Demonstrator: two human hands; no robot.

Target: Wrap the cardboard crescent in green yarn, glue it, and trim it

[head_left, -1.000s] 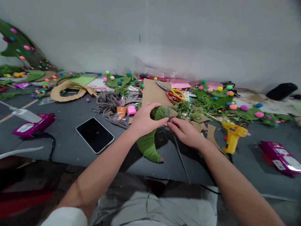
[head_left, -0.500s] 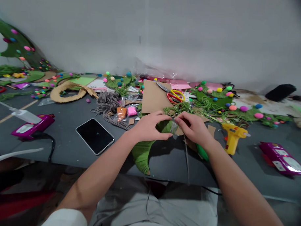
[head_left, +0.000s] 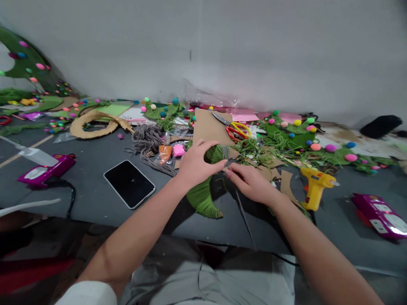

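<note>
My left hand (head_left: 197, 164) grips a curved cardboard piece wrapped in green yarn (head_left: 202, 197), holding it just above the dark table near its front edge. My right hand (head_left: 249, 182) is beside it, fingers pinched on a grey yarn strand (head_left: 243, 216) that runs from the wrapped piece down toward my lap. A few turns of grey yarn show on the piece between the two hands.
A black phone (head_left: 129, 183) lies left of my hands. A yellow glue gun (head_left: 314, 185) stands to the right, red-and-yellow scissors (head_left: 236, 127) on brown cardboard (head_left: 207, 126) behind. A grey yarn bundle (head_left: 147, 139), green felt with pompoms and magenta packets (head_left: 381, 216) crowd the table.
Both hands lifted and turned the green-wrapped piece half a second ago, then brought it back down; my right hand has carried the grey strand around it.
</note>
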